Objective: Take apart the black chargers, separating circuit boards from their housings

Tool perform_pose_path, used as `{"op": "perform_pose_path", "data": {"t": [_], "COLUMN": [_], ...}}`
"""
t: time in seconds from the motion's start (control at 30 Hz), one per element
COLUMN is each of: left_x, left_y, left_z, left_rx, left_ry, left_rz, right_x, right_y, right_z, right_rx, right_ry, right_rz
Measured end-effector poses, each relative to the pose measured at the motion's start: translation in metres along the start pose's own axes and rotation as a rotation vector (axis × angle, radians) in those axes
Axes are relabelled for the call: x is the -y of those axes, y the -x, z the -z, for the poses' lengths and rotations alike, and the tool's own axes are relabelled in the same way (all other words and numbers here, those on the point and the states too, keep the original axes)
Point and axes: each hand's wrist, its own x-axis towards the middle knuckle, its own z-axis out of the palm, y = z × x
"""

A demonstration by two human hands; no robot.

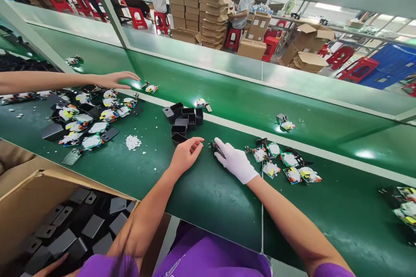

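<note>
My bare left hand (186, 154) is over the green work surface, its fingers stretched out and the thumb apart, with nothing visible in it. Just beyond its fingertips stand several open black plastic housings (180, 130) in a cluster. My right hand (236, 161), in a white glove, has its fingers closed on a small black part with prongs (219, 149); the glove covers much of it. To the right of that glove lie several circuit boards (290, 160) with white filler, yellow parts and dark pieces attached.
A co-worker's hand (118, 80) reaches over the belt from the left. Below it lie many circuit boards (92, 141) and white crumbs (133, 142). A cardboard box (39, 177) of black housings stands lower left. Single boards (287, 126) rest on the green belt (240, 108).
</note>
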Motion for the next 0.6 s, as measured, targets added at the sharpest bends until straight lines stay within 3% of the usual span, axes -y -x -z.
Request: {"op": "perform_pose_path", "data": {"t": [0.3,0.4,0.5,0.6], "left_x": [0.001,0.001,0.001,-0.003], "left_y": [-0.002,-0.002,0.0,0.005], "left_z": [-0.001,0.0,-0.002,-0.006], "left_rx": [0.02,0.064,0.164,0.367], "left_ry": [0.038,0.071,0.125,0.328], "left_rz": [0.01,0.019,0.031,0.086], "right_x": [-0.002,-0.005,-0.005,-0.003], "right_y": [0.004,0.01,0.02,0.03], "right_z": [-0.016,-0.017,-0.014,-0.011], "right_rx": [-0.034,-0.159,-0.333,-0.412], "right_ry": [-0.08,-0.135,-0.207,-0.309], "right_rz": [-0.017,-0.063,-0.043,-0.004]}}
